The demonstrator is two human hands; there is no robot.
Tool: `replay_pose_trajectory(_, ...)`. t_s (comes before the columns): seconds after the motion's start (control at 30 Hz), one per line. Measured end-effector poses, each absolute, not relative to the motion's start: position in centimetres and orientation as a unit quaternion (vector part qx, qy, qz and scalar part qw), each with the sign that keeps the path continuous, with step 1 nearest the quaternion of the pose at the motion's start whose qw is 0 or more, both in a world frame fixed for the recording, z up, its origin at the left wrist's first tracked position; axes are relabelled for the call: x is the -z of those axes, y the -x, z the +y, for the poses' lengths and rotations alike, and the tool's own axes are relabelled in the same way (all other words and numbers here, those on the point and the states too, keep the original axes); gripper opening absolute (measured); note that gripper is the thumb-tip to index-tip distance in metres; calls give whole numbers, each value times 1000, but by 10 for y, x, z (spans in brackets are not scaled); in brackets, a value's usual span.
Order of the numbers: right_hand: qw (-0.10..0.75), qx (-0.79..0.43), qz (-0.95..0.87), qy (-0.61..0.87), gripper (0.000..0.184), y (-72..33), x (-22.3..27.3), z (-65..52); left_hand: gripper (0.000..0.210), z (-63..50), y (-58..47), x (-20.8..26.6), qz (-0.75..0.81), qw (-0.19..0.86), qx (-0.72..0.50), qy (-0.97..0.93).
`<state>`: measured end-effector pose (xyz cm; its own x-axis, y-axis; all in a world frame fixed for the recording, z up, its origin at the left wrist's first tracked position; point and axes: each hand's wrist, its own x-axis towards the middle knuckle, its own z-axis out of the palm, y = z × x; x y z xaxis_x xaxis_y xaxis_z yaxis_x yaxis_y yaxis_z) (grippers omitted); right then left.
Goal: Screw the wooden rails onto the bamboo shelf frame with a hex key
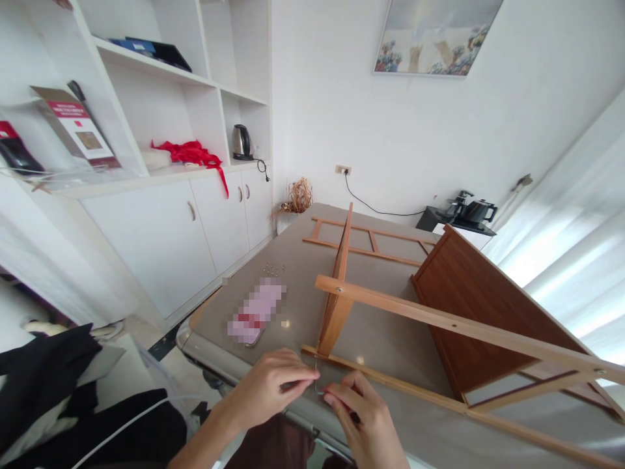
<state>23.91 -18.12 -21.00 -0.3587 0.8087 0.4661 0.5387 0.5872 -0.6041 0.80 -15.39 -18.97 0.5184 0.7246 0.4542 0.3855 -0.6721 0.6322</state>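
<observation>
Near the front edge of the table, a thin L-shaped hex key (316, 385) is between my hands. My left hand (268, 387) has its thumb and forefinger closed at the key's upright shaft. The bent end sits in the pinch of my right hand (364, 413). The shaft's tip points to the lower end of an upright wooden board (336, 316), where it meets a wooden rail (385, 378) on the table; whether it sits in a screw head, I cannot make out. Another rail (415, 311) runs across the top, with a screw visible in it.
A brown wooden panel (488, 312) joins the rails at right. Behind lies a ladder-like wooden frame (374, 241). Several small metal fasteners (273, 269) and a blurred pink object (258, 312) lie on the grey table (297, 286). Dark fabric (122, 423) lies at lower left.
</observation>
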Motion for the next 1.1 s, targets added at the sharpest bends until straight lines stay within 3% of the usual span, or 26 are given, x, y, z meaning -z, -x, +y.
replay_pose_trajectory(0.17,393,-169,-804,413,16,-239,219,-174,34,-154,-8,183,361,237,-337,-837)
replay_pose_trajectory(0.33,427,-188,-776,424,16,-234,233,-172,24,-150,-9,190,377,241,-325,-834)
replay_pose_trajectory(1.1,417,-222,-763,441,19,-232,232,-170,21,-154,-10,197,417,229,-305,-825)
